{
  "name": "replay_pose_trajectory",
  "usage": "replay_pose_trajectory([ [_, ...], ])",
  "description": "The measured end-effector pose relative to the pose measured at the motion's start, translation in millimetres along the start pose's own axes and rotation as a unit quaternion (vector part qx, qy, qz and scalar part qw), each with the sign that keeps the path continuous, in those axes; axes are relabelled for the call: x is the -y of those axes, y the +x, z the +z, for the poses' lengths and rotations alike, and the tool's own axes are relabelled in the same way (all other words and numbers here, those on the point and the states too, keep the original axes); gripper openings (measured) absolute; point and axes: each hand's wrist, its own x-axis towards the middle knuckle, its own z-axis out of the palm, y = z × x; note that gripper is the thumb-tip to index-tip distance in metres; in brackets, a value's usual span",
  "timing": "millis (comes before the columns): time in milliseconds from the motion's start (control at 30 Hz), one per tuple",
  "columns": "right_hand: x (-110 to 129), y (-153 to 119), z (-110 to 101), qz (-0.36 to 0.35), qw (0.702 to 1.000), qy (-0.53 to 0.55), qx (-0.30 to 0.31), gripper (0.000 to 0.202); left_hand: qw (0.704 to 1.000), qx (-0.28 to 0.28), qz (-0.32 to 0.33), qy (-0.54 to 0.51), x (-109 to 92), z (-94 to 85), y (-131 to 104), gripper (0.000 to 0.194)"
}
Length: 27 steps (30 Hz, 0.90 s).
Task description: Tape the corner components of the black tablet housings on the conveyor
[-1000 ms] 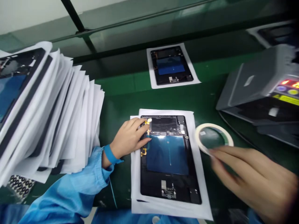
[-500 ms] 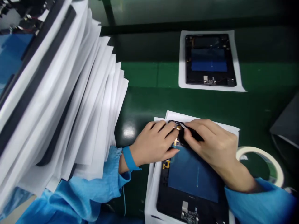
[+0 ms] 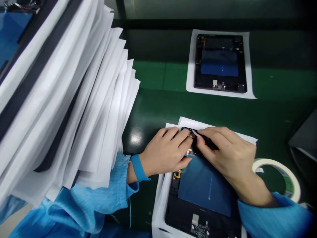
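A tablet (image 3: 205, 185) with its back off, a blue battery and gold flex cables showing, lies on white sheets in front of me. My left hand (image 3: 170, 152) bears on its upper left corner, fingers bent and bunched on the frame, thumb at the battery's top edge. The left fingertips are partly hidden. Thumb and forefinger of my right hand (image 3: 228, 158) pinch a small white strip (image 3: 195, 133), perhaps tape, at the tablet's top edge. The strip's far end touches or hovers over the parts there; I cannot tell which.
A tall, leaning stack of white sheets (image 3: 99, 109) with dark panels between them rises on the left, close to my left forearm. Farther back, a second opened tablet (image 3: 220, 62) lies on white paper. A roll of cream tape (image 3: 294, 185) sits by my right wrist.
The view has shifted slightly. My left fingers have slid a little to the right along the tablet's corner. The strip is still pinched in my right hand.
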Motion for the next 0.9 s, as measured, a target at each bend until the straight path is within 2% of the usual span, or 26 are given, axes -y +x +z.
replay_pose_trajectory([
  [400, 1.0, -2.7, 0.1, -0.044, 0.997, -0.049, 0.038, 0.012, 1.000, 0.005, 0.000, -0.011, -0.2, -0.4, -0.6, 0.044],
  [667, 2.2, 1.3, -5.6, -0.116, 0.989, -0.074, 0.060, 0.014, 1.000, 0.004, -0.008, -0.020, -1.6, 0.3, -2.7, 0.045],
  [900, 10.1, 0.9, -6.7, -0.095, 0.987, -0.107, 0.072, 0.019, 1.000, 0.001, -0.007, -0.018, -1.4, -0.5, -2.1, 0.043],
])
